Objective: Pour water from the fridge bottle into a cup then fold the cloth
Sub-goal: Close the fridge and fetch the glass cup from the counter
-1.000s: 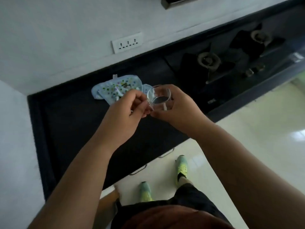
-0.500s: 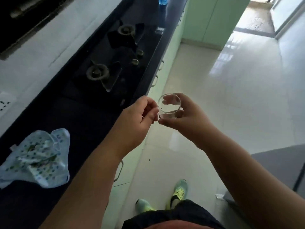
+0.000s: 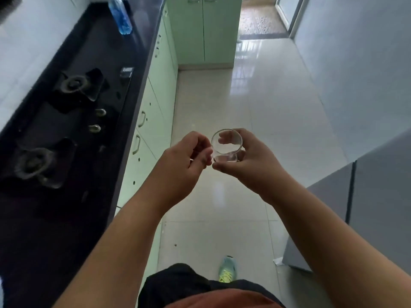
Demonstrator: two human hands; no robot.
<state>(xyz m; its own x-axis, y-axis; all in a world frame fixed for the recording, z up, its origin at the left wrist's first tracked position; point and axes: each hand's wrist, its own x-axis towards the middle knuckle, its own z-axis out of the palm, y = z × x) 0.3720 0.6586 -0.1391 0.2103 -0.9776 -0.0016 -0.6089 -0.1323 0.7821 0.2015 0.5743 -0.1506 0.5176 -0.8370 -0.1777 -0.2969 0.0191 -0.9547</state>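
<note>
Glass cup (image 3: 226, 146), clear and small, is sitting upright in the right hand (image 3: 246, 162), fingers wrapping round its far side and thumb closing under the near wall. Whether any water is in it, cannot tell. Left hand (image 3: 184, 161) is curling beside the cup, fingertips meeting its left wall; it seems to be pinching at something there, possibly a handle, too clear to make out. Both hands are hovering over open floor (image 3: 255, 103), right of the counter.

Judgement: the cup is being carried toward the water. Doing it well means keeping the rim level, the right-hand grip low and firm on slippery glass, and setting the cup on the counter before pouring.

Dark counter (image 3: 55, 218) is running along the left, carrying a two-burner hob (image 3: 64, 123). Pale green drawers (image 3: 146, 121) are lining the edge below. A grey appliance (image 3: 378, 185), perhaps the fridge, is standing right. Far along the counter a blue bottle (image 3: 120, 15) is standing. Cloth is not in view.
</note>
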